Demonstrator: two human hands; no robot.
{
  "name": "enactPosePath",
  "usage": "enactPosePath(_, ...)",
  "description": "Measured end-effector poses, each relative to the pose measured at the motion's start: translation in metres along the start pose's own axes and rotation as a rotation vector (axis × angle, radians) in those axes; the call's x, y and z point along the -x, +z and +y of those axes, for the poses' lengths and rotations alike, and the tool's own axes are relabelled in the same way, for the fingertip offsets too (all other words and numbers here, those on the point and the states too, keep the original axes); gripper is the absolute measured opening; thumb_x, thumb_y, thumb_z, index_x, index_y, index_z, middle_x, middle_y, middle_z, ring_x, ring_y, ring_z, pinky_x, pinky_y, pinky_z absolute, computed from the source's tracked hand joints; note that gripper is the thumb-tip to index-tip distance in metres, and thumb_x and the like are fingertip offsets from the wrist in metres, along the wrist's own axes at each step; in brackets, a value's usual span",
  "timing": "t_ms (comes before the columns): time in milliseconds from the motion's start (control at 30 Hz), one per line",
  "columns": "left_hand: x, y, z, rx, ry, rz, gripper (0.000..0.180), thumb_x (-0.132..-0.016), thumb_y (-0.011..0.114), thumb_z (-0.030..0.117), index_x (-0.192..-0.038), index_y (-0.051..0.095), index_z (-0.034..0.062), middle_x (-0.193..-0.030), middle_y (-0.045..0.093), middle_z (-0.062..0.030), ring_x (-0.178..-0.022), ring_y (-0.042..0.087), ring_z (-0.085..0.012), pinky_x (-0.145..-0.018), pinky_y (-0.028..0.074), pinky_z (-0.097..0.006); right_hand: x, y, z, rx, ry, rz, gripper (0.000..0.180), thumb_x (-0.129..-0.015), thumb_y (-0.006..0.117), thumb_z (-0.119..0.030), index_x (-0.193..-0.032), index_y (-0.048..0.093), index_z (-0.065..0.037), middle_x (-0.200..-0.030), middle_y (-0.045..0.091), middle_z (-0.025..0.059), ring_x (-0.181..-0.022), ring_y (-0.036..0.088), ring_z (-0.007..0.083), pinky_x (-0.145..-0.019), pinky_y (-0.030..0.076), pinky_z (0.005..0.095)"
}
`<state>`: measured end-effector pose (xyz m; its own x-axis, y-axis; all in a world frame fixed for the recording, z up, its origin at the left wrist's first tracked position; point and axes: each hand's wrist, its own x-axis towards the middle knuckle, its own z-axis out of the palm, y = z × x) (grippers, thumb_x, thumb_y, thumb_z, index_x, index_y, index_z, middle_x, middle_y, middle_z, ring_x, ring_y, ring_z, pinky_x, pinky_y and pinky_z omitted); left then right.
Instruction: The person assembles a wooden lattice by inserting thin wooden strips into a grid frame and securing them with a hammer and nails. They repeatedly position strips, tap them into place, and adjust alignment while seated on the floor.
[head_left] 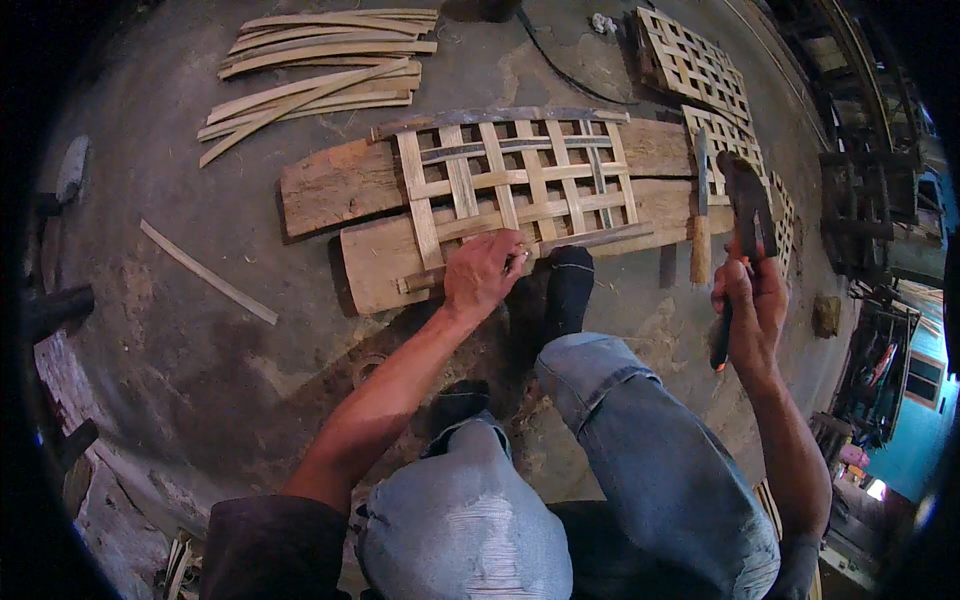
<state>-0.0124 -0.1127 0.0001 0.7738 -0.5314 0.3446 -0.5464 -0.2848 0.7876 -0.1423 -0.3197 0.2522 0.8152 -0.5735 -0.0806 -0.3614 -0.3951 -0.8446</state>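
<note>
A woven lattice of bamboo strips (520, 175) lies on two worn wooden planks (340, 185) on the ground in front of me. My left hand (482, 272) presses down on the lattice's near edge, with something small pinched between its fingers. My right hand (750, 300) is raised to the right, shut on a hammer (745, 200) with a dark head and a dark handle with an orange tip. A black-socked foot (570, 290) rests against the near plank. A chopping knife with a wooden handle (701, 215) lies on the planks' right end.
A pile of loose bamboo strips (320, 70) lies at the back left. One single strip (205, 272) lies on the concrete at left. Finished lattice panels (690, 65) lie at the back right. Dark wooden racks and clutter stand along the right side.
</note>
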Motion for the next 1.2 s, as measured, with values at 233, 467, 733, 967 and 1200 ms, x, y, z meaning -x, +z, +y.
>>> enactPosePath(233,0.0,-0.001,0.0,0.014,-0.01,-0.016,0.025,-0.081,0.074,0.013,-0.102,0.06,0.0151,-0.08,0.069,-0.0025,-0.078,0.067,-0.0258,-0.065,0.054,-0.041,-0.058,0.01,-0.064,0.193,-0.1,0.035,0.041,-0.103,0.052,-0.039,-0.121,0.056,-0.003,-0.08,0.053,-0.0007,-0.065,0.049,0.0059,-0.057,0.041,0.0233)
enactPosePath(467,-0.007,0.009,0.007,0.046,-0.037,-0.045,0.029,-0.08,0.076,0.012,-0.103,0.059,0.0151,-0.082,0.07,-0.0021,-0.08,0.068,-0.0254,-0.066,0.053,-0.039,-0.122,0.082,-0.086,-0.015,-0.279,0.245,0.043,-0.105,0.046,-0.045,-0.118,0.057,-0.005,-0.08,0.053,-0.0007,-0.064,0.049,0.0085,-0.057,0.041,0.0248)
enactPosePath(733,-0.005,-0.006,0.003,0.023,-0.013,-0.024,0.031,-0.076,0.078,0.009,-0.102,0.062,0.0131,-0.084,0.072,-0.0034,-0.078,0.07,-0.0263,-0.066,0.055,-0.039,0.066,0.189,0.086,0.158,0.149,0.292,0.027,-0.106,0.046,-0.021,-0.118,0.053,0.003,-0.096,0.067,0.0168,-0.077,0.065,0.0316,-0.067,0.05,0.0422)
enactPosePath(967,-0.005,-0.006,0.0,0.043,0.008,-0.029,0.034,-0.075,0.077,0.005,-0.102,0.058,0.0115,-0.079,0.071,-0.0039,-0.08,0.07,-0.024,-0.066,0.055,-0.036,0.063,0.199,0.088,0.358,0.116,0.19,0.021,-0.102,0.052,-0.015,-0.117,0.053,0.0,-0.094,0.066,0.0283,-0.085,0.064,0.0495,-0.068,0.05,0.0521)
enactPosePath(1200,-0.007,-0.007,0.002,0.037,0.032,0.0,0.036,-0.074,0.076,0.003,-0.104,0.058,0.0114,-0.079,0.07,-0.0039,-0.08,0.07,-0.0247,-0.066,0.054,-0.036,0.063,0.204,0.086,0.38,0.016,0.258,0.017,-0.102,0.052,-0.014,-0.109,0.052,0.001,-0.093,0.066,0.0277,-0.088,0.063,0.0491,-0.07,0.05,0.0542)
